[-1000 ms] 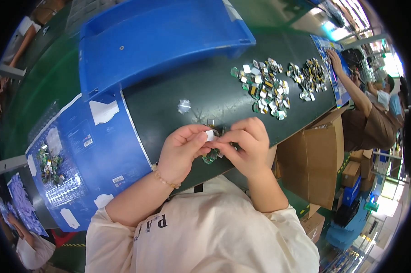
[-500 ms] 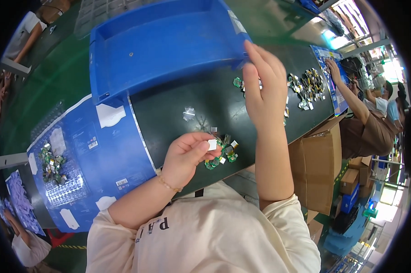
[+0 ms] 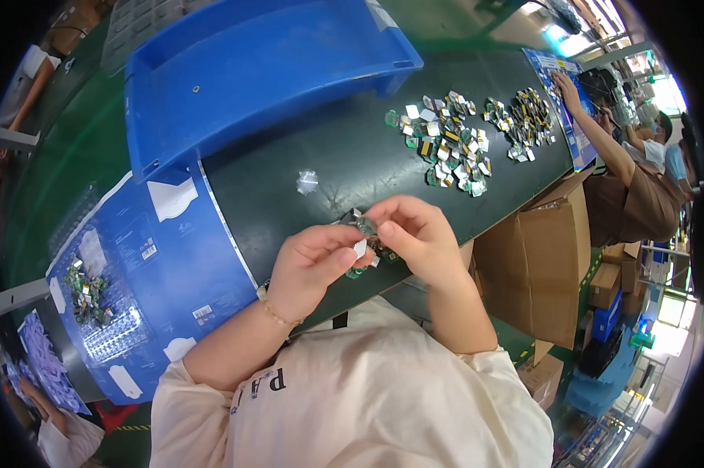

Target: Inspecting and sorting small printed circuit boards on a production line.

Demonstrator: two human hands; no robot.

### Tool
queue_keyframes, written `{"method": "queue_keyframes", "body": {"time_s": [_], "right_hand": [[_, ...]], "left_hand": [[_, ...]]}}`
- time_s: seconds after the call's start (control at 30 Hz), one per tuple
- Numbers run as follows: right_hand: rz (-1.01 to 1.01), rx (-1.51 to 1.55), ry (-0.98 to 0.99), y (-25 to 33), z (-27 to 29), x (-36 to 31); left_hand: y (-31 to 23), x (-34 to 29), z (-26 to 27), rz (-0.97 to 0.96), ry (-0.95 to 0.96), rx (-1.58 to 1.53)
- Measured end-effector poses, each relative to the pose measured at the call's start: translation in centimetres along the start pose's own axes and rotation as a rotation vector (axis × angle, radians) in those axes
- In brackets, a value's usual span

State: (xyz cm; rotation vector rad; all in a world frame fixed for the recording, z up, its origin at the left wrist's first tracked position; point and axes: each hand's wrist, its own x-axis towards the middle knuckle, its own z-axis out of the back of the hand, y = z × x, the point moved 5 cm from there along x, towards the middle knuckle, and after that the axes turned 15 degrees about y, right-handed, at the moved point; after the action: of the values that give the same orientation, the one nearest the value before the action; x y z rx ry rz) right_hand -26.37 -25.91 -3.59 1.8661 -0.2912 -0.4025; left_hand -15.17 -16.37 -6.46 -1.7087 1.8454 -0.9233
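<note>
Low over the dark table, my left hand (image 3: 309, 261) is closed in a pinch on a small circuit board with a white square piece (image 3: 360, 248) showing at its thumb. My right hand (image 3: 420, 238) meets it, thumb and forefinger closing on the green edge of a small circuit board (image 3: 366, 226) between the two hands. Whether both hands hold one board or two cannot be told. Beneath them lie a few more green boards (image 3: 356, 273), mostly hidden by the fingers.
A big blue bin (image 3: 250, 86) stands at the back left. Piles of small boards (image 3: 453, 148) and further boards (image 3: 527, 117) lie to the right. A clear plastic scrap (image 3: 307, 182) is near my left hand. Blue printed sheet (image 3: 184, 265) is left; cardboard box (image 3: 535, 273) and a co-worker's arm (image 3: 601, 152) are right.
My right hand has come down from the blue bin's right corner to my left hand and closed there. The board pile it covered now shows. The view has shifted slightly.
</note>
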Motion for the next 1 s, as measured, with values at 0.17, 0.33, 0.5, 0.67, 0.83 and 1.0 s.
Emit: {"method": "queue_keyframes", "body": {"time_s": [0.17,0.33,0.5,0.67,0.83,1.0], "right_hand": [[0.178,-0.043,-0.214,1.7,-0.7,-0.1],[0.502,-1.055,-0.184,4.1,-3.0,-0.5],[0.473,-1.077,-0.121,4.3,-2.9,-0.9],[0.311,-1.031,-0.113,3.6,-1.6,-1.5],[0.339,-0.857,-0.156,3.1,-0.7,-2.0],[0.008,-0.237,-0.254,-0.4,0.8,-2.4]], "left_hand": [[0.4,0.3,0.1,0.129,-0.091,0.109],[0.2,0.6,-0.4,0.086,-0.108,0.068],[0.1,0.5,0.5,0.142,-0.125,0.247],[0.7,0.6,0.5,0.192,-0.116,0.108],[0.5,0.4,0.3,0.241,-0.17,0.082],[0.8,0.2,0.6,0.22,-0.157,0.008]]}}
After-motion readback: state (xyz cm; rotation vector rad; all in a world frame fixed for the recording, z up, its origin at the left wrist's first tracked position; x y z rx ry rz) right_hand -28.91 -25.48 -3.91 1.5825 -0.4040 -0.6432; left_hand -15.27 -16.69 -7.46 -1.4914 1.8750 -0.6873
